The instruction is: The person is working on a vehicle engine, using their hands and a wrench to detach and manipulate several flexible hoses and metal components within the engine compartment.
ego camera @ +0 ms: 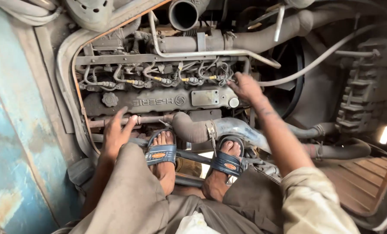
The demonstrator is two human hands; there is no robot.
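Engine work: my right hand [245,88] fingers pinch fuel pipes [211,78] at valve cover [159,100]; left hand [117,131] fingers spread on pipe [148,119]. Next needs firm grip, I reckon.

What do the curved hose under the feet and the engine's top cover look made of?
Curved hose: probably rubber, matt dusty brown, bent smoothly and cinched by a metal clamp. Top cover: seemingly cast metal, dull grey and grimy, with raised moulded lettering and a bolted plate.

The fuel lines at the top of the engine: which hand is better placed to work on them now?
The right hand, probably. Its fingers already touch the fuel lines at their right end. The left hand rests lower, on the rusty pipe below the valve cover, seemingly as support.
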